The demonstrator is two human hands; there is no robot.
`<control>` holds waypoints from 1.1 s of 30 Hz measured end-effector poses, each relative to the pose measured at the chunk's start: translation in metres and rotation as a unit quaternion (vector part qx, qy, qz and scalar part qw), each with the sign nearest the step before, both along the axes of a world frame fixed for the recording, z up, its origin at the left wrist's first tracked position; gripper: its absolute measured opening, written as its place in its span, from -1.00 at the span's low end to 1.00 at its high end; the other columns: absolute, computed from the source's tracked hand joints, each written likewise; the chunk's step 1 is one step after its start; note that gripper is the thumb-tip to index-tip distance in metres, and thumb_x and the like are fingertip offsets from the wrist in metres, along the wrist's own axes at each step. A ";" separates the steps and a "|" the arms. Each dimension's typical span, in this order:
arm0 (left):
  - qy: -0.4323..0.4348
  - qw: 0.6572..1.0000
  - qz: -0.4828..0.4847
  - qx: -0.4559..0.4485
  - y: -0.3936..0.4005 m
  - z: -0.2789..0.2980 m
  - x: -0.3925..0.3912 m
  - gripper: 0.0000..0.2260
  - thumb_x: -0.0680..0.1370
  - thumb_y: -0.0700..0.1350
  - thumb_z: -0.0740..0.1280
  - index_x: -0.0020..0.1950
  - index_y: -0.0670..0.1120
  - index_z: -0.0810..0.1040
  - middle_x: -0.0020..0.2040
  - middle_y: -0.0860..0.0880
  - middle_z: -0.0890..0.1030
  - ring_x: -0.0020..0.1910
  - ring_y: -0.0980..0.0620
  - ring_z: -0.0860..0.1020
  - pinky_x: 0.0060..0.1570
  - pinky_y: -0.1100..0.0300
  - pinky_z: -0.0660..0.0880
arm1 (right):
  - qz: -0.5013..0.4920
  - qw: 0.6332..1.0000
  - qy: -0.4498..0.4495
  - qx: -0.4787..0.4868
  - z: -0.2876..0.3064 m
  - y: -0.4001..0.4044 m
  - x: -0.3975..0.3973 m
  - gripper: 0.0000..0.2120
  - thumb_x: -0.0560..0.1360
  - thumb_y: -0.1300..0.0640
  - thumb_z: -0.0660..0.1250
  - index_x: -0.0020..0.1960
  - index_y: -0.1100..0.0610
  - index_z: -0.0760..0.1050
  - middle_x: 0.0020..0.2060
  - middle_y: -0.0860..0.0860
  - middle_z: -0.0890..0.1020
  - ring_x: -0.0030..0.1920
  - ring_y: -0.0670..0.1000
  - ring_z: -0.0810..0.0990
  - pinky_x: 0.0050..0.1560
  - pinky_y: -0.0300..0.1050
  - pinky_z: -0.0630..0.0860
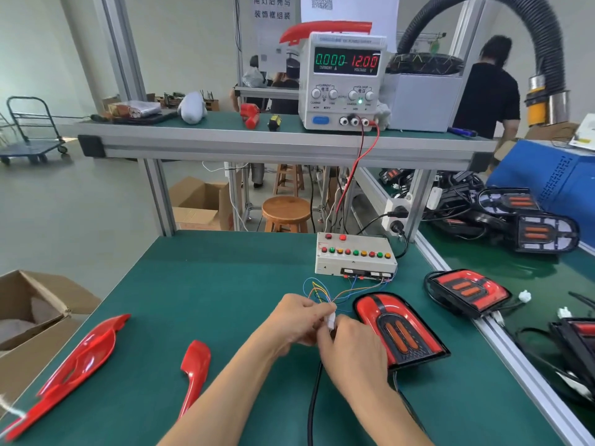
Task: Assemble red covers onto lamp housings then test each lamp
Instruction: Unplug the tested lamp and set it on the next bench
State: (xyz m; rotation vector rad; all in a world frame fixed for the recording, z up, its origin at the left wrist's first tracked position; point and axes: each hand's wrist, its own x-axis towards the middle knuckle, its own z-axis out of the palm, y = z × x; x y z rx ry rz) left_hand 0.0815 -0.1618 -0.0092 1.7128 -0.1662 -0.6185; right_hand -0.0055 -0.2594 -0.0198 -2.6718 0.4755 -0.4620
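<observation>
My left hand (297, 320) has its fingers curled round the bundle of thin coloured test leads (325, 292) that run up and right to the grey test box with its row of coloured buttons (354, 257). Pinched at those fingertips is a small white plastic connector (331, 320). My right hand (351, 352), touching the left, is curled round the mating end, which I judge belongs to the black cable (314, 400) trailing toward me; the plug itself is hidden under my fingers.

To do this well I would line the two halves up straight, keyed faces matched, and push along the lead, gripping the plastic bodies, not the wires, until it seats.

Just right of my right knuckles lies the assembled lamp with glossy red cover and black housing (399, 329), face up. I judge its long axis runs from upper left to lower right, rounded end away from me, squared end nearer. The supply (344, 82) reads zero current, so it looks unlit.
</observation>
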 end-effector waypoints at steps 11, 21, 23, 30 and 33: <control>0.011 0.993 0.117 0.015 -0.008 -0.009 -0.003 -0.83 0.45 -0.18 0.43 -0.31 -0.19 0.54 -0.53 -0.05 0.45 -0.55 -0.01 0.42 -0.39 0.20 0.51 | 0.057 0.998 0.021 0.006 -0.002 -0.001 0.008 -0.73 0.64 -0.03 0.14 -0.04 0.07 0.55 -0.03 0.09 0.68 0.01 0.23 0.62 -0.19 0.00 0.29; 0.014 0.989 0.135 0.050 0.008 -0.010 0.000 -0.59 0.49 0.15 0.47 -0.24 -0.22 0.62 -0.41 -0.10 0.63 -0.53 -0.05 0.58 -0.41 0.19 0.56 | 0.049 0.993 0.031 0.108 0.009 -0.002 -0.011 -0.63 0.60 -0.12 0.24 -0.28 0.05 0.27 -0.23 0.04 0.60 -0.09 0.22 0.54 -0.20 0.01 0.28; -0.039 0.978 0.177 0.108 0.019 -0.009 -0.008 -0.44 0.50 0.31 0.37 -0.23 -0.22 0.61 -0.34 -0.16 0.67 -0.49 -0.11 0.63 -0.33 0.10 0.63 | 0.042 0.987 0.010 0.155 0.015 -0.008 -0.017 -0.55 0.57 -0.17 0.30 -0.34 0.06 0.27 -0.42 -0.05 0.48 -0.27 0.09 0.46 -0.22 0.02 0.33; -0.147 0.986 0.006 0.083 0.049 0.005 -0.102 -0.44 0.40 0.48 0.19 -0.16 0.03 0.66 -0.31 0.09 0.66 -0.40 0.12 0.55 -0.34 0.25 0.47 | 0.022 0.855 -0.037 0.517 0.050 -0.032 -0.021 -0.73 0.58 0.06 0.42 -0.23 0.17 0.51 -0.56 -0.03 0.52 -0.56 -0.07 0.49 -0.54 -0.26 0.41; -0.173 0.978 -0.057 0.097 0.047 0.003 -0.131 -0.72 0.36 0.27 0.42 -0.04 0.15 0.60 -0.22 0.19 0.69 -0.39 0.20 0.49 -0.25 0.39 0.45 | -0.026 0.702 -0.091 0.706 0.062 -0.051 -0.014 -0.85 0.57 0.21 0.43 -0.15 0.23 0.54 -0.49 0.05 0.53 -0.54 -0.06 0.55 -0.57 -0.28 0.49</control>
